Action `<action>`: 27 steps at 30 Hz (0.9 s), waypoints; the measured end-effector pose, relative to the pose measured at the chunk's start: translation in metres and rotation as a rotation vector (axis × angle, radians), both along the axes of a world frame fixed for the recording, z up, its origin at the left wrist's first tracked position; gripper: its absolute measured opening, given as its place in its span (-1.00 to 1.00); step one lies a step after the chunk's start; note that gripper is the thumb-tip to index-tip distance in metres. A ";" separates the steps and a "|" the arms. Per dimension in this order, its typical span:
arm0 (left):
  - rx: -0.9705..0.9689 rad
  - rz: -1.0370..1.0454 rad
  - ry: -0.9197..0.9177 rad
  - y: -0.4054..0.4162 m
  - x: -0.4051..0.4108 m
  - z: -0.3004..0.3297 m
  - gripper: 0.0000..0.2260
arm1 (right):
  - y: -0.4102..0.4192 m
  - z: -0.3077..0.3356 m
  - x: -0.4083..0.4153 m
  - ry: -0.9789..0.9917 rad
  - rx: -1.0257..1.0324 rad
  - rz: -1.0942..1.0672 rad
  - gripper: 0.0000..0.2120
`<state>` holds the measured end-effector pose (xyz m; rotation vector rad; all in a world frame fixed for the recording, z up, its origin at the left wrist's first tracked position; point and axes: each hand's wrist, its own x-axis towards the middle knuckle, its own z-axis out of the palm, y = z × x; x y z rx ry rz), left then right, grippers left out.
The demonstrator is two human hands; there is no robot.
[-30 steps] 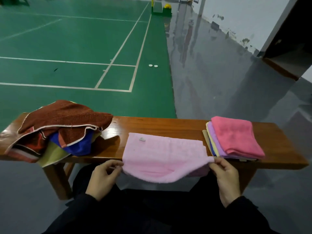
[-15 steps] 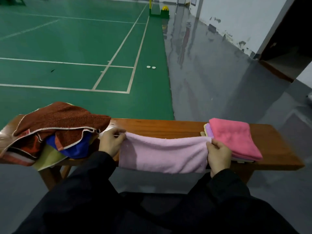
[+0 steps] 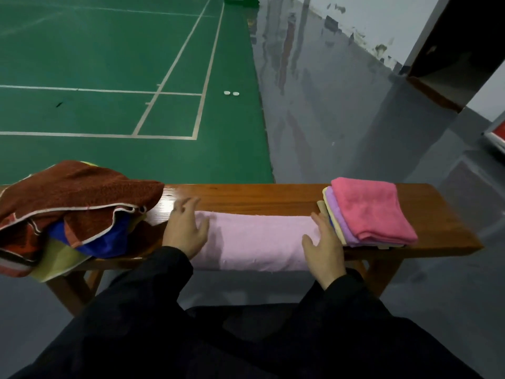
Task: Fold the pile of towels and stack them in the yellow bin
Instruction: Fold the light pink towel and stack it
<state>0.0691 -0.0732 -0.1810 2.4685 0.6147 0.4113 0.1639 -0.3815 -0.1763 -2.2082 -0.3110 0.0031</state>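
- Head view: a pale pink towel [image 3: 254,239] lies folded into a long band across the middle of a wooden bench [image 3: 262,198], its near edge hanging just over the bench's front.
- The left hand [image 3: 185,231] rests flat on the band's left end, fingers spread and straight, gripping nothing; its fingertips are blurred.
- The right hand [image 3: 323,247] lies flat on the band's right end, fingers straight, holding nothing, just beside the folded stack.
- The stack of folded towels [image 3: 366,214] sits on the bench's right part: a deep pink one on top, with lilac, pale yellow and a sliver of blue below.
- A loose pile of unfolded towels [image 3: 73,209] covers the bench's left end, with brown on top, blue and yellow-green beneath.
- No container shows, and no writing can be read.
- Two small white discs [image 3: 231,93] lie on the green court floor [image 3: 109,50] beyond.
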 end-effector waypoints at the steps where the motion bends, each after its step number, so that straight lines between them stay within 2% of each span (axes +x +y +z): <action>1: 0.141 -0.103 -0.005 -0.011 -0.004 -0.002 -0.59 | 0.005 -0.001 -0.004 -0.045 -0.101 0.088 -0.48; 2: 0.243 -0.215 0.019 -0.022 -0.004 -0.006 -0.61 | 0.012 0.000 -0.007 -0.072 -0.199 0.193 -0.50; 4: 0.318 -0.376 0.179 -0.045 0.003 -0.017 -0.54 | 0.029 -0.003 -0.005 -0.106 -0.407 0.366 -0.49; 7: 0.352 -0.355 0.467 -0.063 0.018 -0.038 -0.39 | 0.049 -0.020 0.010 -0.064 -0.695 0.410 -0.41; 9: 0.388 -0.300 0.509 -0.065 0.023 -0.046 -0.34 | 0.055 -0.033 0.019 -0.002 -0.804 0.386 -0.36; 21: 0.321 -0.190 0.514 -0.029 0.078 -0.049 -0.30 | 0.098 -0.052 0.093 -0.096 -0.882 0.440 -0.35; 27: 0.360 -0.209 0.465 -0.025 0.073 -0.051 -0.27 | 0.077 -0.051 0.086 -0.172 -0.868 0.287 -0.34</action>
